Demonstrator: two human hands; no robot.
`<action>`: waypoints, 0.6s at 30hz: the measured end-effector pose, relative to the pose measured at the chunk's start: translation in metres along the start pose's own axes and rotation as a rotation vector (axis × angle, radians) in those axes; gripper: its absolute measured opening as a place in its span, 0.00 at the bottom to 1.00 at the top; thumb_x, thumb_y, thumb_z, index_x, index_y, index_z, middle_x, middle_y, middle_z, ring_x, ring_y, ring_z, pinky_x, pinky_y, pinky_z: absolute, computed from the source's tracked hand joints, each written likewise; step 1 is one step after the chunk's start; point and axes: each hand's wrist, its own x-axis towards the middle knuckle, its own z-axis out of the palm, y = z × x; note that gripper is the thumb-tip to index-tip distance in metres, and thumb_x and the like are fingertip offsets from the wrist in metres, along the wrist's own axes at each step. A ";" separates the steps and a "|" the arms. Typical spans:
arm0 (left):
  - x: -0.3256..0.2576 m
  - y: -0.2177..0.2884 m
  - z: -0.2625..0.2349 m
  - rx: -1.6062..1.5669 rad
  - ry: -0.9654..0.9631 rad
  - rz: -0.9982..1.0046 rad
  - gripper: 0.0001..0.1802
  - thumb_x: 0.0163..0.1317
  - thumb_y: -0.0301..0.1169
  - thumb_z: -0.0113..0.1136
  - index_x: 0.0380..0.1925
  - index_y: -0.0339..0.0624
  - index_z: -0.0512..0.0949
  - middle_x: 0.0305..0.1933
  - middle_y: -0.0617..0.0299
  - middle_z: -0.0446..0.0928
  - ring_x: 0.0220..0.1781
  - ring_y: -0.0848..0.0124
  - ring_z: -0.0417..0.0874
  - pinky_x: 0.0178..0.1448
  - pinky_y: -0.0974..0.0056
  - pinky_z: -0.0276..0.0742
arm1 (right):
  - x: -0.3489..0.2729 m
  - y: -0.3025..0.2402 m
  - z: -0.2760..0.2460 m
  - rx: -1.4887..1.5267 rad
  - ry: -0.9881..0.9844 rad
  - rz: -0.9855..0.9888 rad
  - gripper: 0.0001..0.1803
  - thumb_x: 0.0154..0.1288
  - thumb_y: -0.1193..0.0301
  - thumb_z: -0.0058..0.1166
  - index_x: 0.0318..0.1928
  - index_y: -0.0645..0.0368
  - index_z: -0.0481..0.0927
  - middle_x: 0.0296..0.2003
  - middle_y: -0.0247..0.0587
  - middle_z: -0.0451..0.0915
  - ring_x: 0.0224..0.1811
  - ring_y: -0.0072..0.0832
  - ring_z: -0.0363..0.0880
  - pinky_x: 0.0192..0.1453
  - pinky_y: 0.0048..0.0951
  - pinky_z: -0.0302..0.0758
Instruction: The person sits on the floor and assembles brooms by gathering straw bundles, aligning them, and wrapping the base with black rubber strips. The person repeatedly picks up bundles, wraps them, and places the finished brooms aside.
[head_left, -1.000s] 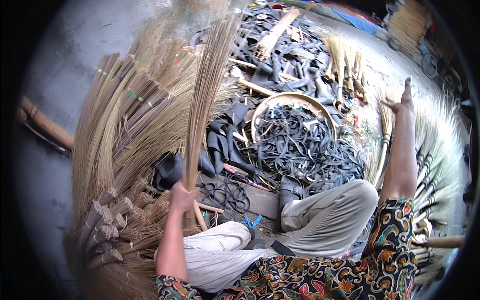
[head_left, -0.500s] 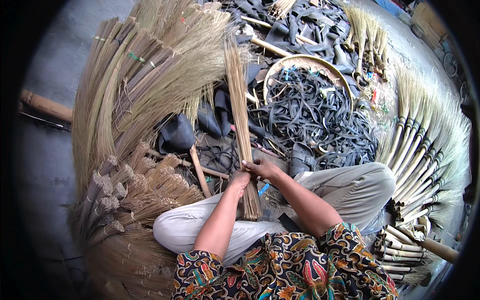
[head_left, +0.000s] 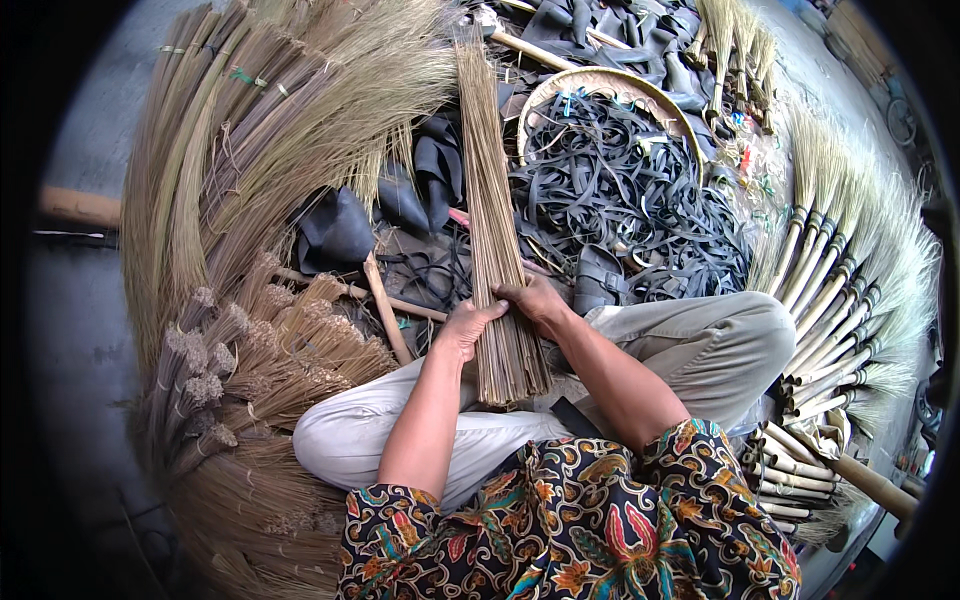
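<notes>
A long bundle of dry broom grass stalks stands out in front of me, its cut ends low between my knees and its thin tips pointing away. My left hand is closed around the bundle's left side, thumb on top. On the right side my right hand grips the same bundle, its thumb close to the left one. The fingers beneath the stalks are hidden. The cut ends are spread fairly flat and wide below my hands.
Large sheaves of broom grass lie at left, above shorter bundles. Black rubber strips spill from a round woven tray. Finished brooms with pale handles are stacked at right. A wooden stick leans near my left knee.
Both hands have risen slightly away from my lap with the bundle. Its cut ends have fanned out wider, and my left hand has shifted to the bundle's left side.
</notes>
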 end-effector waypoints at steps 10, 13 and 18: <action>0.000 -0.001 -0.003 -0.026 0.106 0.001 0.23 0.65 0.33 0.71 0.58 0.37 0.78 0.49 0.54 0.86 0.48 0.62 0.89 0.56 0.54 0.87 | 0.002 0.004 -0.001 0.129 0.042 0.049 0.16 0.67 0.69 0.67 0.52 0.65 0.85 0.40 0.45 0.89 0.35 0.33 0.89 0.42 0.37 0.88; 0.000 0.001 -0.003 -0.016 0.102 0.017 0.23 0.66 0.33 0.70 0.58 0.36 0.78 0.48 0.53 0.86 0.47 0.61 0.89 0.56 0.54 0.87 | -0.001 0.001 -0.001 0.158 0.043 0.005 0.15 0.68 0.70 0.64 0.51 0.67 0.85 0.38 0.47 0.88 0.34 0.34 0.89 0.41 0.38 0.89; 0.001 0.000 -0.001 -0.017 0.082 0.027 0.22 0.66 0.31 0.69 0.57 0.35 0.78 0.48 0.53 0.86 0.48 0.61 0.89 0.57 0.53 0.86 | 0.002 0.003 -0.001 0.127 0.040 0.041 0.15 0.67 0.71 0.64 0.50 0.67 0.85 0.37 0.47 0.88 0.32 0.34 0.88 0.40 0.38 0.89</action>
